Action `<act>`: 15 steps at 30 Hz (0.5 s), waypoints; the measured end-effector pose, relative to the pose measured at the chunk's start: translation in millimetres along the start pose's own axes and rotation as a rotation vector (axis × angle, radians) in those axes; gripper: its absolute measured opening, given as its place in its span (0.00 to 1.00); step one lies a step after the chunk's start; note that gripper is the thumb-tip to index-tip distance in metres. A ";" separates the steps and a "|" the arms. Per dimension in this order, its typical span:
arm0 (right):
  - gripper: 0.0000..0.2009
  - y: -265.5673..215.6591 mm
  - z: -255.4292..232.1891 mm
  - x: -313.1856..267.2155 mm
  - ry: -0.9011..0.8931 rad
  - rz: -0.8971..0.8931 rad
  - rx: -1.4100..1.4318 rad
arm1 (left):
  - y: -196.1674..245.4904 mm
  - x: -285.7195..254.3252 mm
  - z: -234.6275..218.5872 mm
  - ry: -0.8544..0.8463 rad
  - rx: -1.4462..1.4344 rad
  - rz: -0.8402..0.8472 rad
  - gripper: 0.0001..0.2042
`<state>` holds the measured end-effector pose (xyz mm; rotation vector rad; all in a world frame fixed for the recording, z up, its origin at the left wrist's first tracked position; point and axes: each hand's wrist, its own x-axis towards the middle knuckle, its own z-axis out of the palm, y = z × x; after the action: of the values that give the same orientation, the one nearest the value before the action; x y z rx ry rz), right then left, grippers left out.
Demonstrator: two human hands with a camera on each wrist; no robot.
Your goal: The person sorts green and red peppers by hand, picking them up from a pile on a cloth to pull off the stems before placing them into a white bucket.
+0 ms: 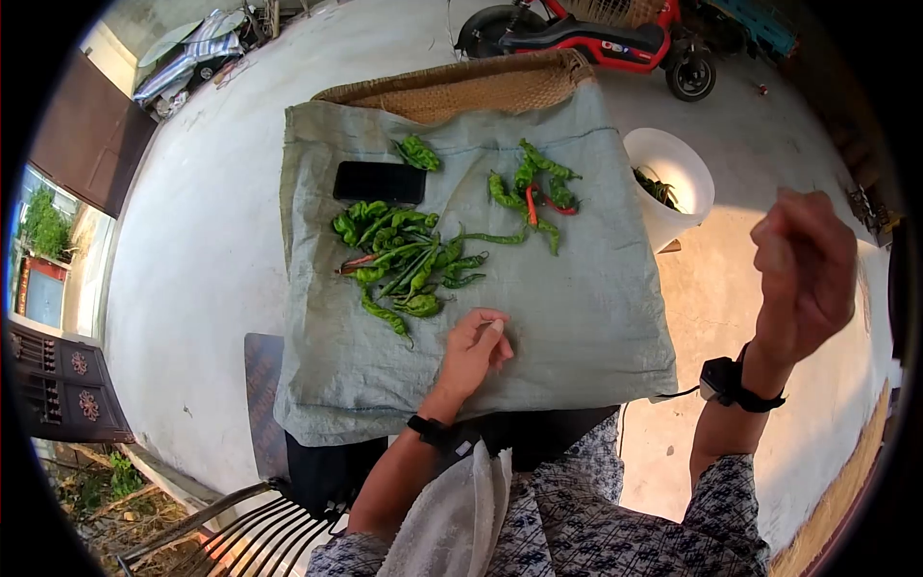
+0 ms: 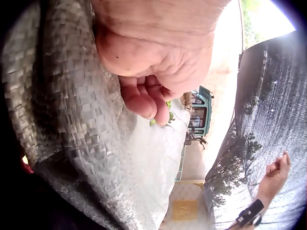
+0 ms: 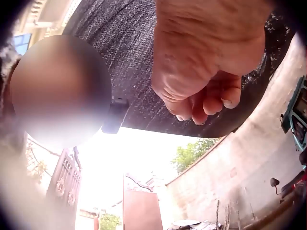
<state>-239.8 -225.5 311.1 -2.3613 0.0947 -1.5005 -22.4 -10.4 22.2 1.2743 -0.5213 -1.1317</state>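
Note:
My left hand point(image 1: 476, 344) rests low on a grey-green woven sack point(image 1: 586, 317), just below a pile of green peppers point(image 1: 409, 260). Its fingers are loosely curled, and no object shows in them. Off to the right, my right hand point(image 1: 808, 274) is raised in the air, away from the sack. In the right wrist view its curled fingers point(image 3: 213, 103) hold nothing visible. A few red peppers lie among the green ones. A smaller group of peppers point(image 1: 534, 192) sits to the right of the pile, and one green pepper point(image 1: 417, 152) lies above it.
A black phone point(image 1: 379, 182) lies on the sack above the pile. The sack covers a woven basket point(image 1: 461, 91), whose far rim shows. Right of it stands a white bucket point(image 1: 663, 154) with green pieces inside. A red scooter point(image 1: 596, 38) is parked behind.

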 end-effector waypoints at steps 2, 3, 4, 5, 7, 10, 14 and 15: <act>0.16 -26.7 -3.5 1.6 0.002 -0.168 0.141 | 1.3 1.3 2.0 -0.002 0.007 -0.013 0.09; 0.16 -36.4 -4.9 3.8 -0.006 -0.225 0.217 | 1.2 0.9 2.6 0.002 0.021 -0.009 0.09; 0.15 -44.6 -6.2 5.9 -0.010 -0.272 0.294 | 1.7 0.3 2.1 0.007 0.037 -0.004 0.09; 0.15 -52.0 -8.2 8.8 -0.017 -0.313 0.366 | 2.7 0.5 1.4 0.008 0.038 -0.002 0.09; 0.15 -60.8 -14.0 12.9 -0.032 -0.365 0.475 | 3.2 -0.4 2.6 -0.003 0.036 -0.004 0.09; 0.14 -70.3 -19.6 16.0 -0.047 -0.399 0.555 | 3.7 -1.4 3.2 0.006 -0.003 -0.041 0.09; 0.14 -78.2 -24.3 17.9 -0.048 -0.430 0.609 | 3.3 -1.3 5.1 0.016 0.009 -0.015 0.09; 0.14 -79.7 -24.5 17.9 -0.045 -0.436 0.620 | 1.9 -0.9 5.8 0.015 0.021 -0.003 0.09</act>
<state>-263.7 -160.8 361.4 -1.9638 -0.8227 -1.3776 -26.9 -12.6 25.9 1.3015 -0.5214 -1.1206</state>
